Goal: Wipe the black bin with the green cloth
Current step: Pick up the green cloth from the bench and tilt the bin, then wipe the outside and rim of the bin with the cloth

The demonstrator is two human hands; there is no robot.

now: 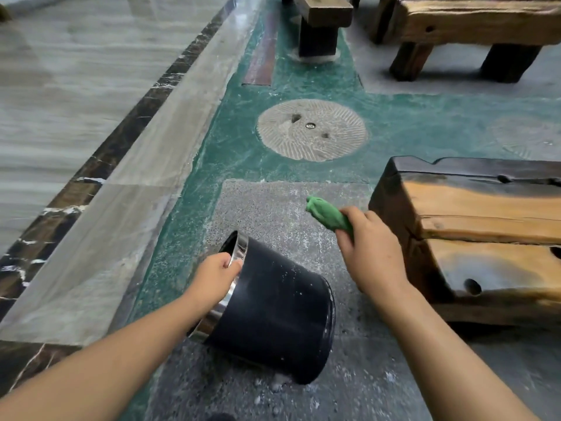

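The black bin (279, 311) is tipped over on the grey floor, its shiny metal rim facing left and away from me. My left hand (214, 276) grips that rim at its upper edge, fingers curled inside. My right hand (368, 253) is up in the air to the right of the bin, closed on a bunched green cloth (326, 213) that sticks out past the fingers toward the far left. Cloth and bin are apart. White specks dot the bin's side.
A heavy wooden bench (485, 226) stands close on the right of my right hand. More wooden benches (473, 22) are at the back. A round stone disc (312, 129) is set into the green floor ahead. Marble flooring lies to the left. Grit lies under the bin.
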